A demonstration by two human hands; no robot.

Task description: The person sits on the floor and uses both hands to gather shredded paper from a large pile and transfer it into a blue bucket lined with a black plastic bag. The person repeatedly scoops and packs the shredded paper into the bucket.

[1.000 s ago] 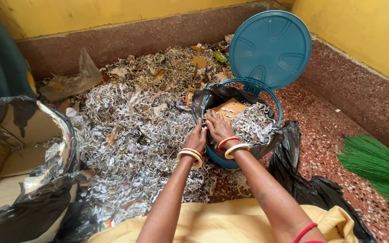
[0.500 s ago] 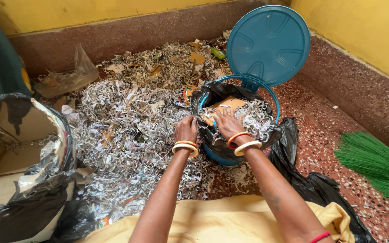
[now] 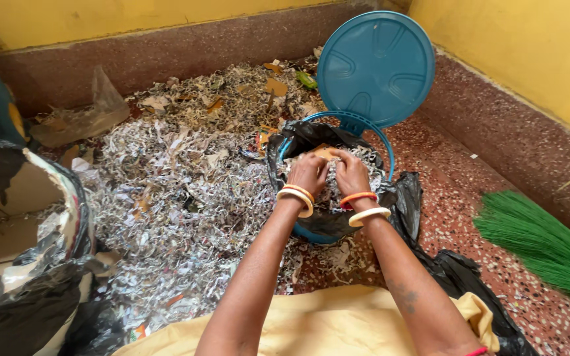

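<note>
- Head view: left hand [image 3: 309, 173] and right hand [image 3: 350, 173] sit side by side, fingers curled down into the shredded paper [image 3: 371, 173] that fills the blue bin [image 3: 311, 232]; whether they grip any cannot be told.
- The bin stands directly ahead of both hands, equally near each, its black liner [image 3: 298, 140] around the rim and its lid [image 3: 375, 69] tipped up at the far side.
- The loose shred heap [image 3: 166, 198] spreads to the left.

Smooth plastic bin lid [image 3: 375, 69], glossy black plastic liner [image 3: 298, 142], matt shredded paper [image 3: 173, 198].
</note>
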